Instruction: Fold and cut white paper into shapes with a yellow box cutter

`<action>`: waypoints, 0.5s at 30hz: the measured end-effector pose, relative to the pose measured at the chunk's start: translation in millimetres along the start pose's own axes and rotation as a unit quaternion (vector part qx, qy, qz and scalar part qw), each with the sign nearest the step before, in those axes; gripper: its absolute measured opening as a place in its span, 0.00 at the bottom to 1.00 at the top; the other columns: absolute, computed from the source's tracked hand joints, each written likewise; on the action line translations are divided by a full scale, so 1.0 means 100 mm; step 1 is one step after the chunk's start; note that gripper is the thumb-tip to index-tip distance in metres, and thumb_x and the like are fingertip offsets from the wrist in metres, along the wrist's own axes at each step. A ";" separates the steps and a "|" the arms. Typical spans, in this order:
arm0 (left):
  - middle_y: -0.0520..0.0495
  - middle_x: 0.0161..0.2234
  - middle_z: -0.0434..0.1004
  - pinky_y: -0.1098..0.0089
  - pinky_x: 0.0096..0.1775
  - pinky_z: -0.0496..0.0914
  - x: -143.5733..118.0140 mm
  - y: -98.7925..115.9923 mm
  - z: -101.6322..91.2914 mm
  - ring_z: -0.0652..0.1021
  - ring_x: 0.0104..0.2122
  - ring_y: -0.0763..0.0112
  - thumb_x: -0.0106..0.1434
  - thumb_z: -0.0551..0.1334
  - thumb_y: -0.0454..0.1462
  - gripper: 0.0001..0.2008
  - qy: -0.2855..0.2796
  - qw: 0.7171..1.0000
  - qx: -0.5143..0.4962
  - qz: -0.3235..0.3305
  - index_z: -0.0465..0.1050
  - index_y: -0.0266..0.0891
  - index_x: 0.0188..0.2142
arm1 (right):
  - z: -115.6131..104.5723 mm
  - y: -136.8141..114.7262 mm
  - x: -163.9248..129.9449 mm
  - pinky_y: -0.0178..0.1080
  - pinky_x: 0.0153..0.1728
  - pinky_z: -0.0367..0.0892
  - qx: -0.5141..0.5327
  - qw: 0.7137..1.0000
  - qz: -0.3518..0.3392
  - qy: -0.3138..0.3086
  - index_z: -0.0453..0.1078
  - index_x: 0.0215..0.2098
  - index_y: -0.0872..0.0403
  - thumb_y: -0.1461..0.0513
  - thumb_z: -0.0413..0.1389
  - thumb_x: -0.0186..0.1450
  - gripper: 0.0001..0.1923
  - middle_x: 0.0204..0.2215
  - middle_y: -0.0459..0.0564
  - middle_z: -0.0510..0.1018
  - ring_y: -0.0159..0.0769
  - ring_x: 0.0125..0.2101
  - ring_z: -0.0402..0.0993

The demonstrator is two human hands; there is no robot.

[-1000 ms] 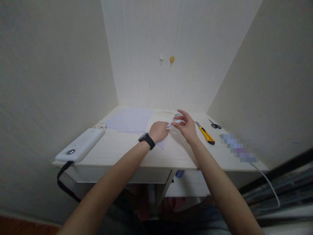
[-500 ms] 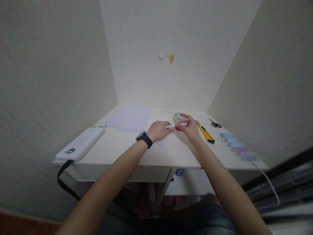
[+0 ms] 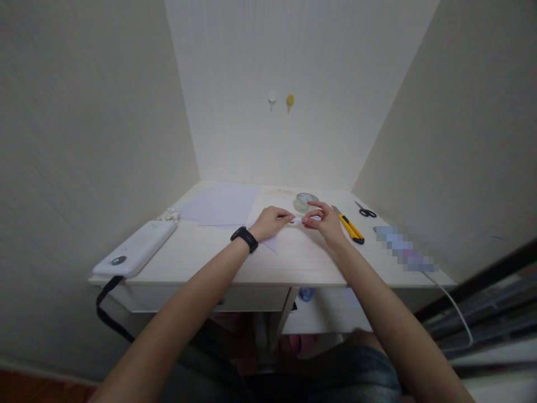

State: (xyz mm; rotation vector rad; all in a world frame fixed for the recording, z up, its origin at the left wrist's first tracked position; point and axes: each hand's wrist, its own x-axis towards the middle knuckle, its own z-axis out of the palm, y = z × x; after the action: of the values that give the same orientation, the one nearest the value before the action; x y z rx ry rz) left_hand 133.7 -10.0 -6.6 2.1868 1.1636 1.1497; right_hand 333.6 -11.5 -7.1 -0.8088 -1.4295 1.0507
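Between my two hands, just above the desk, is a thin roll of white paper (image 3: pixel 297 220). The fingers of my left hand (image 3: pixel 273 221) pinch its left end; a black watch (image 3: pixel 245 238) is on that wrist. My right hand (image 3: pixel 323 221) grips the other end with thumb and fingertips, hiding part of it. Under and beside my left wrist lies a pointed piece of pale paper (image 3: pixel 271 243). A roll of clear tape (image 3: pixel 305 201) lies just behind my right hand, and a yellow box cutter (image 3: pixel 351 226) is to its right.
Pale sheets of paper (image 3: pixel 229 204) lie at the back left of the white desk (image 3: pixel 293 266). A white power bank (image 3: pixel 138 246) with a black strap sits at the left edge. Black-handled scissors (image 3: pixel 367 212) and a blurred-out object (image 3: pixel 405 249) with a white cable are at right.
My hands stay close together on the paper roll, and less of it shows now. The fingers of my right hand have shifted around it. The view has moved slightly.
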 end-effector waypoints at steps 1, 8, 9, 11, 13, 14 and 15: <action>0.44 0.37 0.84 0.67 0.41 0.69 0.00 0.00 0.00 0.80 0.38 0.63 0.64 0.61 0.39 0.11 -0.003 1.000 0.002 0.000 0.83 0.40 0.36 | 0.00 0.00 0.00 0.41 0.34 0.75 -0.001 1.000 0.001 0.003 0.68 0.47 0.53 0.60 0.69 0.44 0.32 0.25 0.42 0.78 0.34 0.28 0.75; 0.44 0.40 0.83 0.67 0.44 0.70 -0.02 0.04 -0.01 0.81 0.41 0.61 0.60 0.66 0.42 0.11 -0.008 1.000 -0.022 -0.014 0.83 0.41 0.40 | 0.02 0.03 0.00 0.43 0.36 0.75 0.007 1.000 0.015 0.016 0.70 0.44 0.54 0.59 0.70 0.43 0.30 0.25 0.43 0.79 0.34 0.28 0.76; 0.44 0.40 0.83 0.66 0.45 0.70 -0.03 0.05 -0.01 0.81 0.41 0.60 0.59 0.67 0.42 0.11 -0.007 1.000 -0.021 -0.019 0.83 0.41 0.41 | 0.02 0.03 0.00 0.43 0.36 0.75 0.009 1.000 0.016 0.019 0.70 0.44 0.53 0.59 0.70 0.43 0.30 0.25 0.43 0.79 0.34 0.28 0.76; 0.43 0.40 0.83 0.66 0.45 0.70 -0.03 0.06 -0.01 0.81 0.41 0.60 0.59 0.67 0.42 0.12 -0.006 1.000 -0.013 -0.027 0.83 0.41 0.41 | 0.02 0.04 0.00 0.43 0.36 0.74 0.013 0.999 0.024 0.024 0.69 0.43 0.53 0.60 0.70 0.42 0.30 0.25 0.42 0.78 0.34 0.28 0.76; 0.43 0.39 0.83 0.66 0.44 0.70 -0.03 0.05 -0.01 0.81 0.40 0.61 0.60 0.67 0.42 0.11 -0.011 0.999 -0.008 -0.035 0.83 0.40 0.40 | 0.02 0.06 0.00 0.43 0.37 0.74 0.017 0.999 0.034 0.028 0.69 0.42 0.53 0.61 0.69 0.42 0.29 0.24 0.42 0.78 0.34 0.27 0.76; 0.43 0.39 0.83 0.66 0.44 0.70 -0.03 0.05 -0.01 0.81 0.40 0.61 0.60 0.67 0.41 0.11 -0.014 0.999 -0.008 -0.039 0.83 0.40 0.39 | 0.02 0.06 0.00 0.43 0.37 0.74 0.018 0.999 0.038 0.029 0.69 0.42 0.53 0.61 0.69 0.42 0.29 0.24 0.42 0.78 0.34 0.27 0.76; 0.43 0.38 0.83 0.66 0.44 0.70 -0.02 0.04 0.00 0.81 0.39 0.62 0.59 0.67 0.41 0.11 -0.017 0.999 -0.011 -0.044 0.83 0.40 0.39 | 0.03 0.06 0.00 0.43 0.37 0.73 0.019 0.999 0.039 0.030 0.69 0.42 0.53 0.62 0.69 0.42 0.28 0.24 0.43 0.78 0.34 0.27 0.76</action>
State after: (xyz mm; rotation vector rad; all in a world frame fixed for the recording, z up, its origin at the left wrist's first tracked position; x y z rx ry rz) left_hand 134.7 -14.0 -4.7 2.1092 1.2139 1.0790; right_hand 330.5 -9.3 -12.9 -0.8679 -1.3318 1.1014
